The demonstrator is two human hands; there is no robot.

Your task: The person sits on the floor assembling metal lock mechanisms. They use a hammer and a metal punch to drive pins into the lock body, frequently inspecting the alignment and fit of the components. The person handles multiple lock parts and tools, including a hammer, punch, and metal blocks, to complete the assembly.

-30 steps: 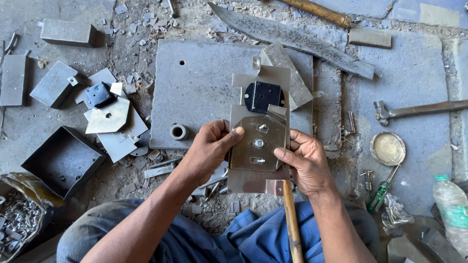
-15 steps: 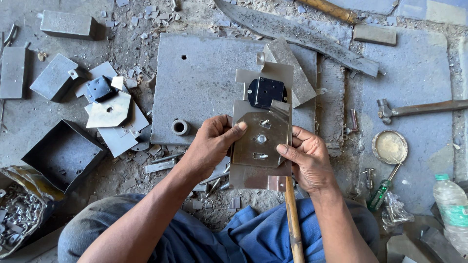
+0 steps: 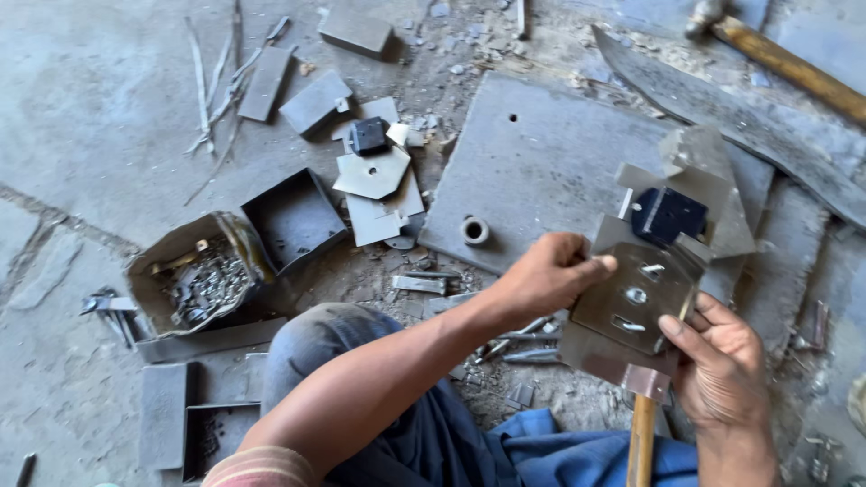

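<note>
On the concrete floor (image 3: 99, 117), largest to smallest:

Floor: grey, cracked concrete, littered with offcuts and grit; it carries everything else.
Big steel plate (image 3: 541, 162): lies flat toward the far right part of the floor, with a small hole near its far edge.
Long curved strip (image 3: 740, 117): dark metal, lying along the far right edge beyond the big plate.
Hammer handle (image 3: 794, 68): wooden, at the far right corner, slanting out of view.
Open metal box (image 3: 293, 221): dark, square, just left of the big plate's near left corner.
Tin of small parts (image 3: 194, 280): a dented container of screws and bits, touching the box's left side.
Stack of cut plates (image 3: 374, 180): pale sheet pieces between the box and the big plate, with a small black block (image 3: 368, 135) on top.
Held plate assembly (image 3: 636, 302): a rounded brownish plate with slots and a stud, stacked over other plates (their number is unclear) and raised above the big plate's near right corner; a black part (image 3: 667, 215) sits just past it.
Left hand (image 3: 546, 275): fingers and thumb pinch the assembly's left edge, closed on it.
Right hand (image 3: 722, 365): thumb lies over the assembly's near right edge, fingers behind, gripping it.
Wooden shaft (image 3: 642, 442): stands up under the assembly, near the floor's near edge.
Ring (image 3: 474, 231): a small metal collar on the big plate's near left corner.
</note>
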